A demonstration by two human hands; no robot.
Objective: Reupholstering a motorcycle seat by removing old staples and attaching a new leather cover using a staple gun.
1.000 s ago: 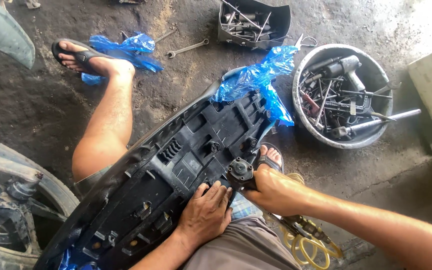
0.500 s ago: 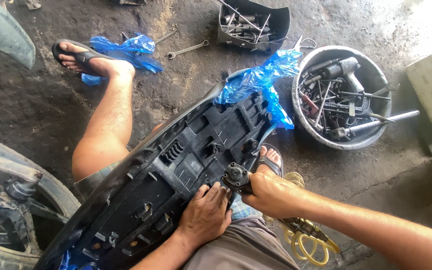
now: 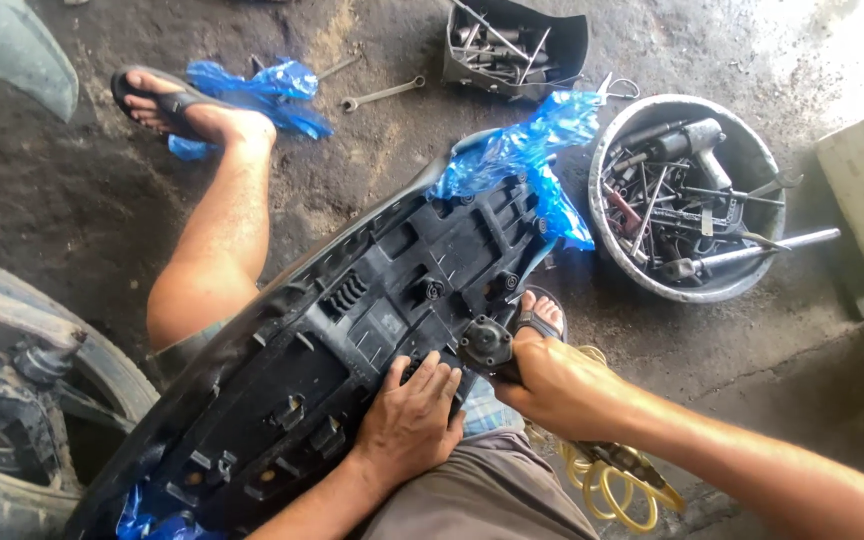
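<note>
Barely shifted, the right hand (image 3: 552, 385) has its fingers clamped on the air tool (image 3: 487, 345), the left hand (image 3: 410, 420) lies with fingers apart on the upturned seat base (image 3: 352, 330); a kick could pinch them.

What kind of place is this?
Probably a small motorbike repair shop: an upturned black seat across the person's lap, a metal basin of tools on the stained concrete floor, a wheel nearby.

Pale rectangular label (image 3: 388, 325) is sitting mid seat underside (print unreadable); no pkgs, signs, screens showing.
</note>
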